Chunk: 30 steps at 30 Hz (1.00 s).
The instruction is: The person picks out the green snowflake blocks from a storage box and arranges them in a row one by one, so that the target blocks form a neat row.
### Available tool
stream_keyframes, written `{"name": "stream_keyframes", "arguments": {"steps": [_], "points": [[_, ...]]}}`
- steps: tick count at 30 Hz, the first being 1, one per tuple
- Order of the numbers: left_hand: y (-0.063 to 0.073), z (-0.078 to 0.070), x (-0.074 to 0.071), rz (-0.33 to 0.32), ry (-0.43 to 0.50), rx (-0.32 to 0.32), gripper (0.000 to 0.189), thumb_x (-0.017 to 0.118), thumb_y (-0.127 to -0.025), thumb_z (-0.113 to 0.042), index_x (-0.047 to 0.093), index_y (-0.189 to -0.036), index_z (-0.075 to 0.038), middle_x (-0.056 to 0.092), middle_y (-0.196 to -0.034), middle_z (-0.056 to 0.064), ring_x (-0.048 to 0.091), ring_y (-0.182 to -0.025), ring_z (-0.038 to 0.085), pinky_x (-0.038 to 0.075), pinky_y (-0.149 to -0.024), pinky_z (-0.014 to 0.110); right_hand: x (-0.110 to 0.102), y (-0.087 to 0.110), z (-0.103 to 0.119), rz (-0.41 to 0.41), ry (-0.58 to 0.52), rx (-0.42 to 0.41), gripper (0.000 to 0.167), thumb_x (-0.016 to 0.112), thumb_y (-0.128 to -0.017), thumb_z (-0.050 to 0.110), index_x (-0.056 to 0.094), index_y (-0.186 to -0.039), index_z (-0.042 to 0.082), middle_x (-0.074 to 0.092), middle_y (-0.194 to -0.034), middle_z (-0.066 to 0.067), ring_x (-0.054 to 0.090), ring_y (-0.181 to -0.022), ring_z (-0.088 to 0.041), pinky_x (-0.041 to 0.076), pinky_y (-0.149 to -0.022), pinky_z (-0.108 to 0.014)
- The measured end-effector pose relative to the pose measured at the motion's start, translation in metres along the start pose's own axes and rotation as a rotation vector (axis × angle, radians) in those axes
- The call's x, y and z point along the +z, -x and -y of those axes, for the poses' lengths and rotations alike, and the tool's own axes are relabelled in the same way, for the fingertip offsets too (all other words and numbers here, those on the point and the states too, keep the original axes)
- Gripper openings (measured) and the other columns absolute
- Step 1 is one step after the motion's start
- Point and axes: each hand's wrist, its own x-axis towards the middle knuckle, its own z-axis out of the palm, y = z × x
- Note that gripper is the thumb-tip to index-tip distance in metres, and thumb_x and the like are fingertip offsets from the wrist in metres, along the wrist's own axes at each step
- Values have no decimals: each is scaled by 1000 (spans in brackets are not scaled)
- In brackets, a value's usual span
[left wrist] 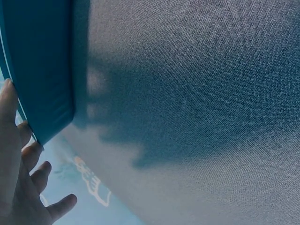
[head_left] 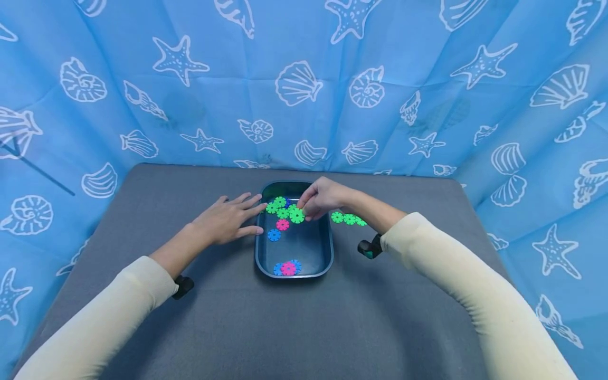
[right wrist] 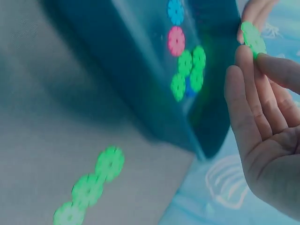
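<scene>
Here, the right hand [head_left: 325,195] pinches one green disc [head_left: 297,216]; the spread left hand [head_left: 228,218] touches one tray [head_left: 311,250]; three discs [head_left: 349,219] lie outside.

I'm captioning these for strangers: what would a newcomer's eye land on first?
Probably the bright green disc pinched in the right hand, above the dark tray in the middle of the grey table. Next might come the blue cloth behind, printed with white shells and starfish, then the row of green discs on the table, right of the tray.
</scene>
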Motion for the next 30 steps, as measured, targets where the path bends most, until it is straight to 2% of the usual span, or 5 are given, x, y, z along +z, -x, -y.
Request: {"name": "stream_keyframes", "arguments": {"steps": [5, 9, 17, 24, 30], "points": [[1, -1, -1, -7, 4, 1, 75, 51, -97, -60, 34, -156, -16, 26, -163, 12, 24, -149, 36, 27, -110, 68, -23, 22, -14, -10, 4, 13, 22, 63, -91, 1, 72, -111, -2, 74, -99, -15, 71, -96, -34, 58, -83, -42], [1, -2, -1, -2, 7, 1, 75, 51, -98, -59, 33, -157, -16, 26, -163, 12, 23, -149, 37, 26, -110, 68, -40, 38, -28, -57, -25, 41, 24, 61, -93, 1, 68, -115, -4, 74, -100, -19, 72, -93, -31, 58, -84, -43], [1, -2, -2, 6, 10, -6, 75, 51, -98, -59, 33, -157, -16, 25, -163, 12, 22, -149, 36, 24, -110, 69, -71, 65, -71, -152, -119, 59, 30, 60, -96, 4, 60, -122, -10, 73, -99, -17, 73, -86, -22, 58, -85, -40], [1, -3, -3, -3, 14, 5, 75, 51, -98, -58, 34, -157, -15, 26, -163, 13, 23, -148, 37, 25, -110, 69, -82, 85, -117, -250, -181, 97, 39, 63, -96, 5, 54, -129, -13, 74, -104, -18, 73, -93, -25, 54, -92, -48], [1, -2, -2, -6, 18, 11, 75, 52, -98, -57, 33, -156, -15, 26, -162, 13, 23, -148, 37, 25, -110, 69, -92, 95, -153, -326, -215, 142, 42, 62, -97, 5, 51, -132, -14, 73, -107, -19, 73, -96, -24, 52, -94, -47]]}}
